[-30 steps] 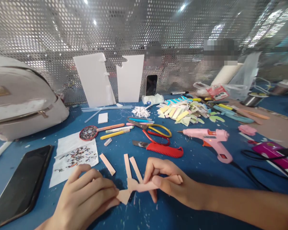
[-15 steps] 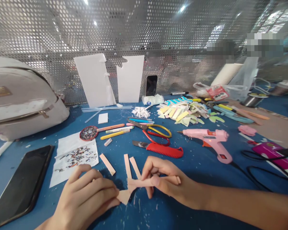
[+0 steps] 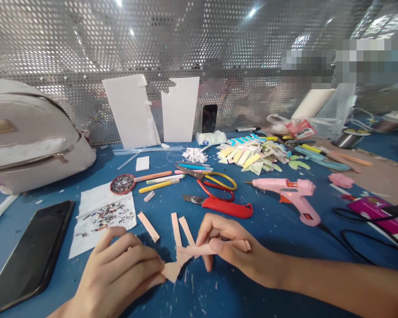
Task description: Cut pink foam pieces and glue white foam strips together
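Observation:
My left hand [image 3: 122, 269] is closed, its fingertips pinching the end of a pale peach piece [image 3: 171, 271] that looks like paper or thin foam. Between the thumb and fingers of my right hand [image 3: 227, 245] lies a long peach strip [image 3: 200, 250], running back across the palm. The two pieces meet between my hands; I cannot tell if they are joined. Just beyond them, two narrow peach strips [image 3: 176, 227] point away from me on the blue table. Another short strip [image 3: 149, 227] lies separately, further left.
Beyond my right hand are a red-handled knife [image 3: 227, 207], scissors [image 3: 219, 183] and a pink glue gun [image 3: 285, 190] with its cord. A phone [image 3: 29, 256] and a sheet with dark bits [image 3: 102, 216] lie left. Colored scraps [image 3: 252, 154] are heaped behind; a bag [image 3: 36, 137] stands left.
The strip in my right hand has tilted a little, its right end slightly higher. My right fingers have shifted slightly, while my left hand stays almost still.

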{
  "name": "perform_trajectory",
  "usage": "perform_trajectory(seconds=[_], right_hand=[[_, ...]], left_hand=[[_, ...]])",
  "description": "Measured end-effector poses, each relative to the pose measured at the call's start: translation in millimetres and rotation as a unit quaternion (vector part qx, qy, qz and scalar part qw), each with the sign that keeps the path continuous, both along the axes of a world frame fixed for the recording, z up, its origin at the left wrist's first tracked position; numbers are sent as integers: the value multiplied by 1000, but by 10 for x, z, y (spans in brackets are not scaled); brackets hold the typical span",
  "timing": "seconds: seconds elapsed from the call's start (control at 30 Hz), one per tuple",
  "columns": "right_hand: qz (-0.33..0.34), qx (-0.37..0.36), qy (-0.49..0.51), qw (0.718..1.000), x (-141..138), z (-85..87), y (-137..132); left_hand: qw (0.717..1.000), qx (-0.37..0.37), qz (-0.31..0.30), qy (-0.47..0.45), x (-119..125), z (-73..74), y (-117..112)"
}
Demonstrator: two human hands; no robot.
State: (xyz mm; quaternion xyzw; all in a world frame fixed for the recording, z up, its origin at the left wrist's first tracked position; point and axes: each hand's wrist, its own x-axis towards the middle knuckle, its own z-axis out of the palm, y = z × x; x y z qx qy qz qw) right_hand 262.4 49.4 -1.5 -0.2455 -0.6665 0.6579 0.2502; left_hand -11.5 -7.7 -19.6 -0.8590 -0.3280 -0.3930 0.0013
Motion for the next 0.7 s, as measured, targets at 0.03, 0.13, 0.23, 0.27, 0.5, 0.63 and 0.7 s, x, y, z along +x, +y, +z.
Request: perform_trajectory(seconds=[0.03,0.13,0.23,0.27,0.5,0.63,0.7], right_hand=[[-3,1,-2,1000,0,3,-1],[11,-9,-1,1000,1,10,0],[5,0,-4,1000,0,22,-2],[-5,3,-8,1000,-2,26,-4],[-4,6,-21,1000,-13,18,-2],[-26,-1,-21,999,-9,7,1],[-19,-3,-24,1000,-4,8,-2]], left_hand=[[1000,3,0,-2,0,-1,-1],[1000,8,6,1,-10,-10,-9],[1000,2,10,12,-25,-19,-17],[1000,1,9,15,-29,-21,-18],[1000,0,2,24,-33,-12,-1],[1000,2,3,14,-22,-4,2],[1000,4,3,15,-21,-3,1]])
